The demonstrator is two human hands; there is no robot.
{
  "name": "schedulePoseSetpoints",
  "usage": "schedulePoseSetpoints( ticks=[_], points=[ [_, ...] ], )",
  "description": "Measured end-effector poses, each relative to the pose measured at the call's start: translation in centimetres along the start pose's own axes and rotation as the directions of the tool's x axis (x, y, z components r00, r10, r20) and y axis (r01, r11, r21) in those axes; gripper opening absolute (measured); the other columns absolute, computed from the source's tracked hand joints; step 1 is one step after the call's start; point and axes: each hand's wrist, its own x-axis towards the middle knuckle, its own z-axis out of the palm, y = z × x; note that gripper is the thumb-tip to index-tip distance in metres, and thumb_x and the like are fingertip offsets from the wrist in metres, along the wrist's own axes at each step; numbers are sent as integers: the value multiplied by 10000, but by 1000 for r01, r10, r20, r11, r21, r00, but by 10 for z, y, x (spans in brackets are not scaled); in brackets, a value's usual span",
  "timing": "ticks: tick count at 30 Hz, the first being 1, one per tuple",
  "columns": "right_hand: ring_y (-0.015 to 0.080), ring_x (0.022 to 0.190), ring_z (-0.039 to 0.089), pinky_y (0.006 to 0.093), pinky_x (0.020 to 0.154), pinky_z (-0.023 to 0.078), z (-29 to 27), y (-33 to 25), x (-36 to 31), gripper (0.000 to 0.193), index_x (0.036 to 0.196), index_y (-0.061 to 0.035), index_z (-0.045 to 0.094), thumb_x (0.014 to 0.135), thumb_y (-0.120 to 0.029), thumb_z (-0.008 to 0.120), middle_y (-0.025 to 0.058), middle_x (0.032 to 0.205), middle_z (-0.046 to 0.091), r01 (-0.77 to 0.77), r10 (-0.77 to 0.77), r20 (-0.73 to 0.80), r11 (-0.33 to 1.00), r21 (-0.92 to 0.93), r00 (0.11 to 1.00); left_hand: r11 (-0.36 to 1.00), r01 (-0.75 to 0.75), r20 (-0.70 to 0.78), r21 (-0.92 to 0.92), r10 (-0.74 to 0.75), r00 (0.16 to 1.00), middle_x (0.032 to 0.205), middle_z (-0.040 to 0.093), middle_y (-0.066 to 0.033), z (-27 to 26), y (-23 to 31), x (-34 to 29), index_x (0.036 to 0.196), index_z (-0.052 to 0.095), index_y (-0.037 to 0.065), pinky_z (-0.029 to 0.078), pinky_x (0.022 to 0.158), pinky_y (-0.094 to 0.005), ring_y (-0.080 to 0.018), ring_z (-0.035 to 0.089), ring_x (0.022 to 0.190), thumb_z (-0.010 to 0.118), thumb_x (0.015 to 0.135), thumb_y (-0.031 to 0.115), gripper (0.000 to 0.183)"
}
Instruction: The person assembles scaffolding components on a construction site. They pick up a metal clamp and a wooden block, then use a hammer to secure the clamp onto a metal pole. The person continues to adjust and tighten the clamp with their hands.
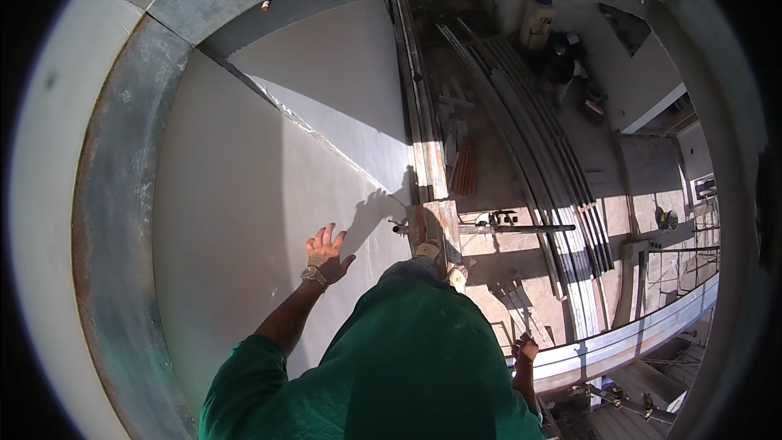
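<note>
My left hand [327, 257], with a watch [314, 275] at its wrist, is spread against or just in front of the pale grey wall panel [220, 187]; contact cannot be made out. Its shadow falls on the panel to the right. At the lower right, my right hand [526, 348] is closed, beside a long silvery metal beam [627, 341]. Something thin seems to stick up from its fingers, too small to name. My shoes [458, 279] stand on a narrow rusty beam [440, 216] high above the floor.
Long metal profiles [529, 155] lie on the floor below, near reddish bars [464, 169]. A clamp-like metal bar [521, 229] juts right from my beam. Another person [560, 65] is far below at upper right. A grey steel frame [122, 195] curves around the view.
</note>
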Motion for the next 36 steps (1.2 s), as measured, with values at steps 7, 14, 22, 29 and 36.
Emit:
schedulePoseSetpoints(
  ticks=[7, 14, 22, 29, 36],
  points=[
    [171, 564, 614, 310, 442, 431, 73, 27, -78, 254, 972, -55, 642, 969, -306, 607, 87, 759, 667, 148, -117, 105, 923, -355, 987, 898, -268, -366, -350, 132, 921, 1514, 303, -236, -26, 82, 47, 1468, 437, 159, 310, 1050, -578, -449, 339, 1352, 820, 752, 448, 862],
    [204, 591, 652, 357, 491, 492, 116, -17, -44, 251, 1082, -47, 657, 962, -262, 607, 107, 793, 696, 273, -191, 249, 894, -356, 949, 905, -281, -717, -320, -37, 696, 1543, 216, -225, -193, 36, 125, 1485, 377, 129, 248, 1112, -590, -431, 231, 1427, 812, 787, 358, 854],
    [168, 611, 628, 314, 525, 461, 123, -112, -49, 289, 955, -53, 639, 973, -341, 637, 69, 794, 655, 218, -219, 94, 976, 17, 971, 969, -248, -998, -21, -4, 70, 1539, 290, -210, -408, -2, 192, 1417, 486, 117, 303, 1112, -561, -402, 287, 1427, 842, 785, 400, 778],
    [154, 515, 576, 283, 453, 403, 99, -50, -59, 226, 953, -73, 646, 958, -299, 645, 45, 710, 615, 27, -18, -67, 991, 128, 998, 872, -465, -988, -152, -145, 50, 1374, 516, -166, -354, 3, 186, 1378, 486, 50, 442, 1010, -445, -303, 531, 1244, 804, 856, 265, 647],
    [163, 529, 611, 291, 425, 423, 130, 33, -129, 230, 998, -69, 667, 982, -284, 584, 63, 724, 643, -42, 36, -77, 996, -75, 996, 685, -346, -276, -642, 214, 937, 1315, 584, -171, -19, 22, 143, 1379, 537, 104, 536, 922, -389, -293, 662, 1038, 731, 898, 182, 525]
  ],
)
